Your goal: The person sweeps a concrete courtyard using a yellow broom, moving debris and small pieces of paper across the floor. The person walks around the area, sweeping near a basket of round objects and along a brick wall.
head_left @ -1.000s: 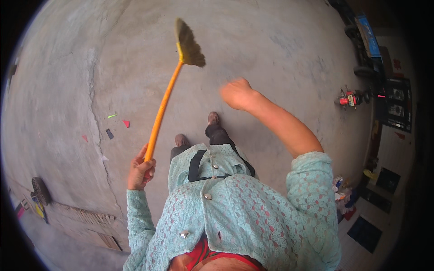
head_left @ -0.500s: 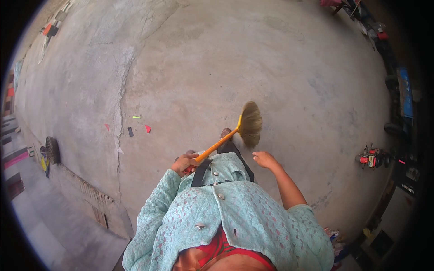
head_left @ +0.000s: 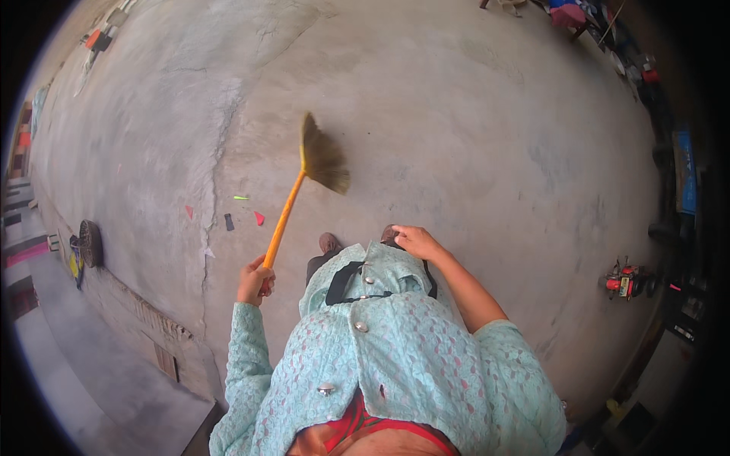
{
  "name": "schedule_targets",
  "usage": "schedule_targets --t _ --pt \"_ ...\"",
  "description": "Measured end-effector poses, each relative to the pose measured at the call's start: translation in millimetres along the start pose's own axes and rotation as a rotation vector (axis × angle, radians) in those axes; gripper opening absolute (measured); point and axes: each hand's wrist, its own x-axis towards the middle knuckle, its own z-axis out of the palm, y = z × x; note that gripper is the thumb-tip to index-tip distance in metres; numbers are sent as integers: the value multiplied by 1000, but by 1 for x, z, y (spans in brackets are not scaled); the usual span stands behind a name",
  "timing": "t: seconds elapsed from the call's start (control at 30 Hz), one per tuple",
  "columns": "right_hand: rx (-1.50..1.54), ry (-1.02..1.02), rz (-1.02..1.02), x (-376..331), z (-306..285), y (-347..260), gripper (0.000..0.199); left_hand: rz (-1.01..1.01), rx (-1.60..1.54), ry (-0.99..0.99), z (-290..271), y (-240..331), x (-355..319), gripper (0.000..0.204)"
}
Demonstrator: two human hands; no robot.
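Observation:
My left hand (head_left: 255, 280) grips the lower end of an orange broom handle (head_left: 283, 219). The broom's straw head (head_left: 323, 157) points away from me, over the grey concrete floor (head_left: 456, 129). My right hand (head_left: 414, 241) rests loosely against the front of my light green lace top (head_left: 395, 342), fingers curled, holding nothing. Both my feet (head_left: 329, 243) show just beyond the garment's hem.
Small bits of red, green and dark litter (head_left: 243, 213) lie on the floor left of the broom. A round dark drain cover (head_left: 90, 243) and a step edge sit at the far left. A small red machine (head_left: 627, 281) stands at the right, with clutter along the right wall.
The broom has swung from low by my feet up and leftward, its head now farther out. My right hand has drawn in against my top.

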Motion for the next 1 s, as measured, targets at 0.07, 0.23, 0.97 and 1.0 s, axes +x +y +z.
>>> schedule_targets --t 0.07,0.23,0.97,1.0 --pt "90 -17 -32 9 7 -8 40 76 13 42 3 8 -4 57" --pt "522 15 52 26 17 -38 50 223 63 54 14 23 -35 53" --pt "1552 718 124 4 -58 -15 9 395 224 -537 153 72 -38 35" --pt "1605 718 202 3 -67 10 9 405 215 -451 140 63 -27 35"
